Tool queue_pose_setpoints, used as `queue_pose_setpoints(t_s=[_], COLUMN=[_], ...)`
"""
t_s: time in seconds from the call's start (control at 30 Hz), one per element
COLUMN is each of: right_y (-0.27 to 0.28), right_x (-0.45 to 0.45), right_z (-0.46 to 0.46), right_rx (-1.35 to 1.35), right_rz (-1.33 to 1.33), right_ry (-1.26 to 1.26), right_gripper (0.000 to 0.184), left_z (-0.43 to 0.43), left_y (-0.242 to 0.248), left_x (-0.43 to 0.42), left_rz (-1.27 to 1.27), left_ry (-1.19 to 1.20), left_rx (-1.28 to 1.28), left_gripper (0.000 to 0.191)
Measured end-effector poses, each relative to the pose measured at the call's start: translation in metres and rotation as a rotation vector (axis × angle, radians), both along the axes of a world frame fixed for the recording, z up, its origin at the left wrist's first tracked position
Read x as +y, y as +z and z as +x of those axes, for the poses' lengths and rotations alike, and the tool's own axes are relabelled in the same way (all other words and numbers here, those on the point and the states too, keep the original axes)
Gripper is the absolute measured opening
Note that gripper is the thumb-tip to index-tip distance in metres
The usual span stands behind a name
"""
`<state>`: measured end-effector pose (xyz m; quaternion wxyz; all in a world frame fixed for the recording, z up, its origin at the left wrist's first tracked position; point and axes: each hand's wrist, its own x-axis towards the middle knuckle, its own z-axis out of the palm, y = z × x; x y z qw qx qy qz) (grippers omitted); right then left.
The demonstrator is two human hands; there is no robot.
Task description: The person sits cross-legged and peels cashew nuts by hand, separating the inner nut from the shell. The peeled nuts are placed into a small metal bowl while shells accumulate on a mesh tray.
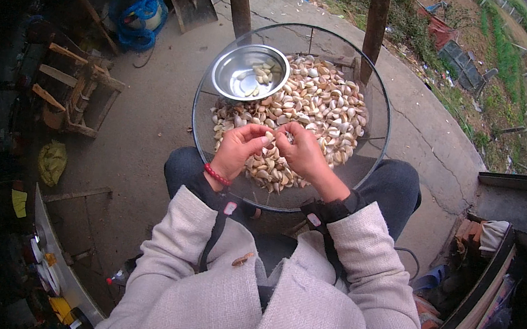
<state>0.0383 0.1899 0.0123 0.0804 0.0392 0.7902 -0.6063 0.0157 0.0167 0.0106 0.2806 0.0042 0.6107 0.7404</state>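
Observation:
A pale garlic clove (269,136) is pinched between the thumb and fingers of my left hand (241,148), which wears a red bead bracelet (217,174). Close beside the clove are the curled fingers of my right hand (302,150); whether they grip the clove or a bit of its skin is hidden. Both hands are above a heap of unpeeled garlic cloves (323,100) on a round mesh tray (367,165) with a dark rim. A shiny metal bowl (227,77) sits at the tray's far left, holding several peeled garlic cloves (263,72).
Two wooden posts (376,25) stand behind the tray. At left are a wooden frame (86,98), a shovel (194,5) and blue netting (143,21). A board-edged stack with bricks (469,236) is at right. Cracked concrete (425,135) surrounds the tray, with vegetation beyond.

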Motion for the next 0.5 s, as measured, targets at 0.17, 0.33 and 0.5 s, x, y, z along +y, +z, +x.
queue_pose_setpoints(t_s=[0.17,0.33,0.5], right_y=[-0.010,-0.011,-0.005], right_x=[-0.003,-0.003,-0.002], right_z=[-0.002,-0.002,-0.002], right_rx=[-0.071,-0.157,-0.215], right_rz=[-0.185,-0.319,-0.449], right_ry=[-0.008,-0.049,-0.084], right_gripper=[0.021,0.018,0.016], left_z=[-0.001,-0.002,-0.002], left_y=[-0.005,-0.005,-0.003], left_x=[-0.002,-0.002,-0.002], left_rz=[0.108,0.135,0.175], left_ry=[0.039,0.094,0.073], left_rx=[-0.061,-0.069,-0.081], left_gripper=[0.020,0.021,0.022])
